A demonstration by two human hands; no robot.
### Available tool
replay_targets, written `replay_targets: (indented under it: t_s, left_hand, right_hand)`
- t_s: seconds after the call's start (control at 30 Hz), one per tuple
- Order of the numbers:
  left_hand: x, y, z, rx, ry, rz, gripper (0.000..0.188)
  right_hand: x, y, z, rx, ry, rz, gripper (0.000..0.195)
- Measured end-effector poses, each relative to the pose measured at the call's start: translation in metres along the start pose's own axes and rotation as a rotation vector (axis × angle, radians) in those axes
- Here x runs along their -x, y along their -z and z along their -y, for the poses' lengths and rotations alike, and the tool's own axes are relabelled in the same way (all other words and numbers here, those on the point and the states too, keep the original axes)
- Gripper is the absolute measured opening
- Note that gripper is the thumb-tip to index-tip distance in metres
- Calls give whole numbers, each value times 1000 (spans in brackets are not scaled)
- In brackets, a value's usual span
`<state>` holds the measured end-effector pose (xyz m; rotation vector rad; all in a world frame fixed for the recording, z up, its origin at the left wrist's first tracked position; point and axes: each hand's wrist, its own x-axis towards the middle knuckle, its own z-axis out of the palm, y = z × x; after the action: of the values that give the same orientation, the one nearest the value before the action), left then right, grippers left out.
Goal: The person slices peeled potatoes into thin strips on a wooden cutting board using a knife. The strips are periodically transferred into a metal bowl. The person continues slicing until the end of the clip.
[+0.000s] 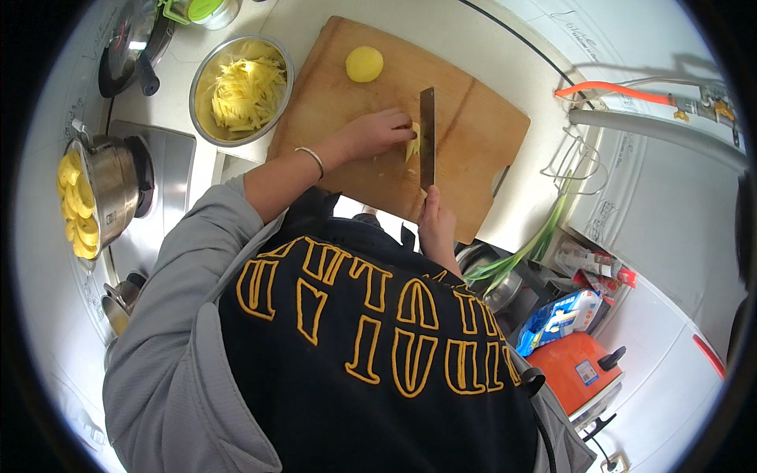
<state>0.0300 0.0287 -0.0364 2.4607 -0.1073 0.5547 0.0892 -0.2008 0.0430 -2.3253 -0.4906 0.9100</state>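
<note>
My right hand (436, 227) is closed around the handle of a cleaver (427, 139), whose blade points away from me over a wooden cutting board (491, 130). Just left of the blade, the fingertips of my left hand (384, 133) rest on pale yellow cut pieces (413, 145), which look like potato. Whether the blade touches them cannot be told. A peeled, round yellow potato (364, 64) lies near the board's far edge. Left of the board stands a steel bowl (198, 118) holding a heap of yellow shreds (245, 94).
At the left, a steel pot (112, 195) with yellow slices stands on the stove (177, 159), near a lidded pan (127, 53). A green-lidded jar (214, 13) is at the far left. Green onions (532, 245), a blue packet (559, 319) and an orange box (573, 369) are at the right.
</note>
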Motion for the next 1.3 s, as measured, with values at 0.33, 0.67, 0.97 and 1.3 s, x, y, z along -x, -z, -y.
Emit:
replay_targets:
  t_s: [0.33,0.67,0.97,1.3]
  left_hand:
    - [-22,0,2,13,-26,-17,14]
    - [-15,3,24,-45,-20,-52,15]
    - [11,0,20,-55,-6,-11,17]
    - [9,-15,26,-42,-46,-60,16]
  right_hand:
    - [-11,3,-15,-176,-59,-104,60]
    - [-10,7,-11,-172,-26,-47,56]
    - [5,4,19,73,48,21,54]
    - [4,4,19,140,14,57,58]
